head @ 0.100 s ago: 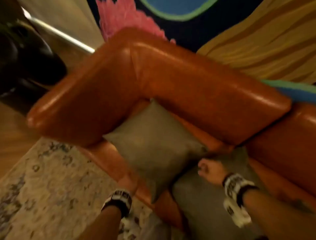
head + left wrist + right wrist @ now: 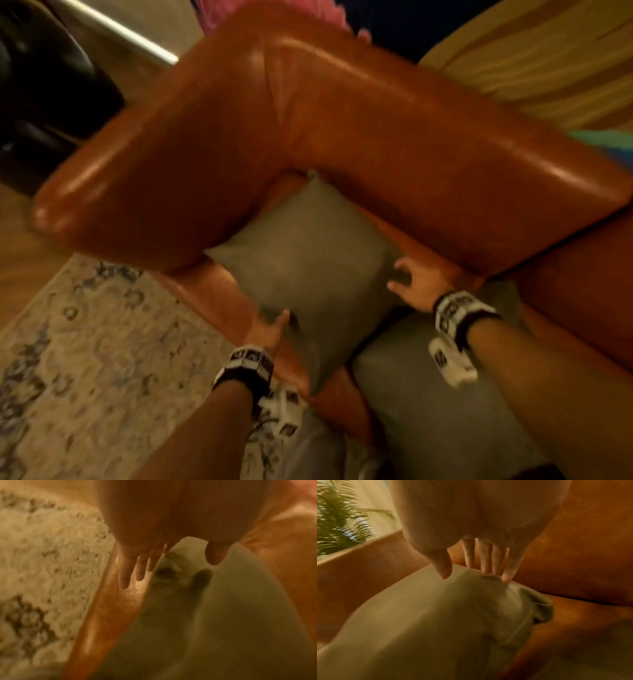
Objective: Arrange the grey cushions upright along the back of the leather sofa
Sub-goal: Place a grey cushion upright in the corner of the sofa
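Note:
A grey cushion (image 2: pixel 308 267) lies tilted in the corner of the orange-brown leather sofa (image 2: pixel 394 137), one corner tucked under the backrest. My left hand (image 2: pixel 274 322) rests against its near-left edge with straight fingers (image 2: pixel 135 569) beside the cushion (image 2: pixel 214 615) and the thumb over it. My right hand (image 2: pixel 402 277) is spread at its right corner, and its fingertips (image 2: pixel 488 570) touch the cushion (image 2: pixel 436 622) there. A second grey cushion (image 2: pixel 428 394) lies flat on the seat under my right forearm.
A patterned pale rug (image 2: pixel 85 359) covers the floor left of the sofa's seat edge (image 2: pixel 111 608). A dark piece of furniture (image 2: pixel 41 102) stands beyond the armrest. A fern (image 2: pixel 337 520) shows behind the sofa. Colourful fabric (image 2: pixel 548 68) lies behind the backrest.
My right hand has uncurled from a fist at the cushion's right corner and moved a little toward the backrest. My left hand now shows its thumb on the cushion's near edge.

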